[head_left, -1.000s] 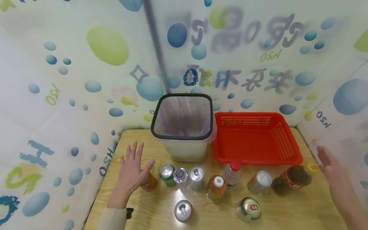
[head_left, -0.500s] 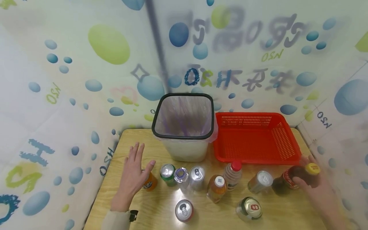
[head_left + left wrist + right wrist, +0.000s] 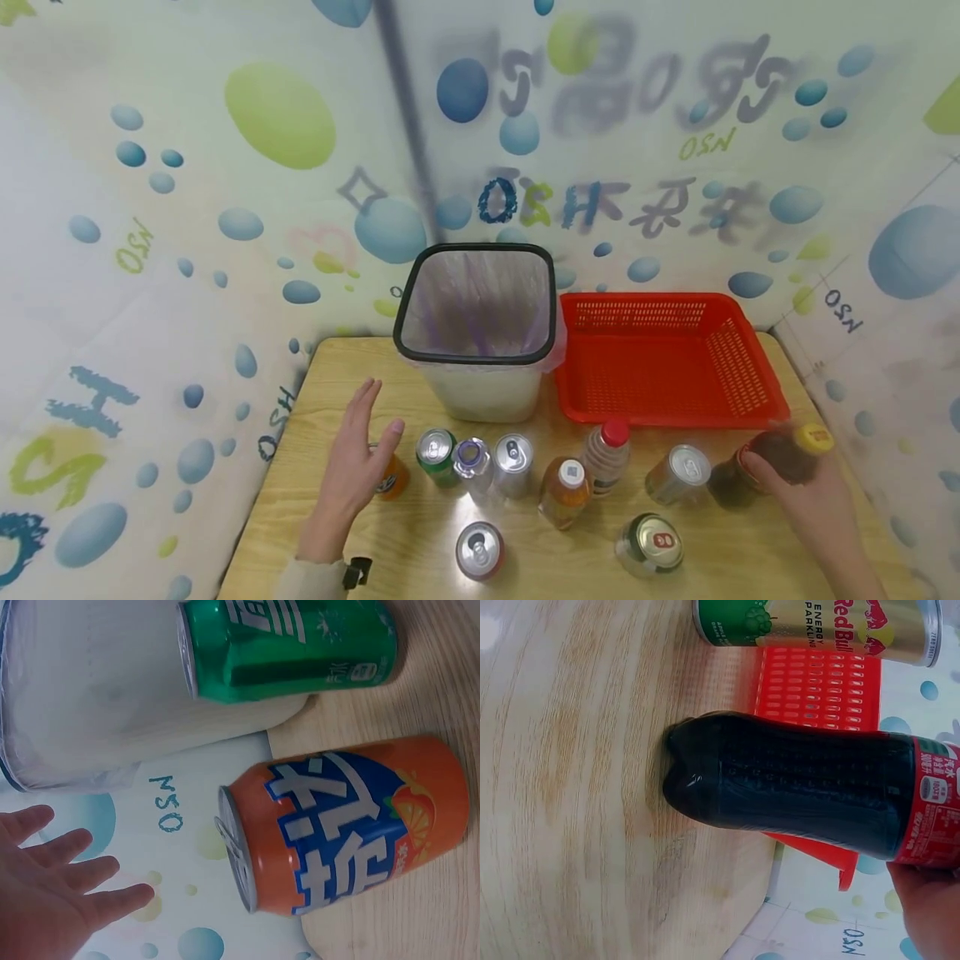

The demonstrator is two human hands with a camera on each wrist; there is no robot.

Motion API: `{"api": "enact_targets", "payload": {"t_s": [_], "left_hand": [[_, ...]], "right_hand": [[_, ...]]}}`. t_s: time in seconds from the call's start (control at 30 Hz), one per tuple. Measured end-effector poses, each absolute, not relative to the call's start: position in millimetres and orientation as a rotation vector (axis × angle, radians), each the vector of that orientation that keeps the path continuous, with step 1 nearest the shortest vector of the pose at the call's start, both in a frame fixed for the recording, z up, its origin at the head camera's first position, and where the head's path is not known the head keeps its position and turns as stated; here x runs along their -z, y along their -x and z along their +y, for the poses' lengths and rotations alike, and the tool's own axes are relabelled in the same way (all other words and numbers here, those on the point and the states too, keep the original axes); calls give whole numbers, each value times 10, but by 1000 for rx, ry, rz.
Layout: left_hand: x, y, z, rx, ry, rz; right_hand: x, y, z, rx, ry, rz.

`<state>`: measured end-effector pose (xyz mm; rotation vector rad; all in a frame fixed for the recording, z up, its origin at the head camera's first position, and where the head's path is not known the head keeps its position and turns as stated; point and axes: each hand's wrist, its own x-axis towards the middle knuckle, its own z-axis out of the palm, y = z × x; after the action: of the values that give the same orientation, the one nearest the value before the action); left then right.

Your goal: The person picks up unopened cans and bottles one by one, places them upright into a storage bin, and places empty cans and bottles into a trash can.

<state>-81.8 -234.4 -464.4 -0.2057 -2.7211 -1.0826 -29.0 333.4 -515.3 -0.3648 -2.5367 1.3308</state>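
Observation:
My right hand [image 3: 816, 510] grips a cola bottle [image 3: 731, 486] with a yellow cap around its red label. In the right wrist view, the dark bottle base [image 3: 802, 787] stands on or close over the wooden tabletop, with part of the hand [image 3: 930, 904] at the label. On the left, my other hand [image 3: 354, 468] hovers beside an orange soda can [image 3: 393, 479], fingers extended and holding nothing. That can [image 3: 360, 825] is apart from the fingers in the left wrist view. A green can [image 3: 437, 450] stands to its right.
Behind stand a lined bin [image 3: 487, 392] and a red basket [image 3: 667, 421]. Several drinks line the front: clear bottle [image 3: 474, 471], silver can [image 3: 513, 467], amber bottle [image 3: 564, 500], red-capped bottle [image 3: 606, 458], Red Bull can [image 3: 678, 475], red can [image 3: 480, 552], gold-topped can [image 3: 651, 543].
My right hand has come in leftward from the right edge and closed around the cola bottle. The left hand has turned slightly and stays by the orange soda can.

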Motion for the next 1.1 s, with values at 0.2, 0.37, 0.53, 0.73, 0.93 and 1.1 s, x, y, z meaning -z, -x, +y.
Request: {"api": "enact_targets", "payload": {"t_s": [0.2,0.37,0.53,0.73,0.93,1.1], "left_hand": [[4657,807,-2250,1139,228,-2680],[4696,787,-2202,1099,245,-2671],[4723,791,-2181,955,294,-2657],[4710,800,-2176,838,332,-2625],[4680,785,-2189,833,323,-2633],[4689,774,-2188,829,322,-2638]], "right_hand": [[5096,268,3324,-1239,421,-2604],[5042,271,3344,-1195,344,-2567],[4810,247,3363,-1164,365,-2529],[4325,319,3343,-1132,389,-2476],[3969,629,3311,-1180,204,-2370],[3918,973,3332,-1220,222,-2422]]}}
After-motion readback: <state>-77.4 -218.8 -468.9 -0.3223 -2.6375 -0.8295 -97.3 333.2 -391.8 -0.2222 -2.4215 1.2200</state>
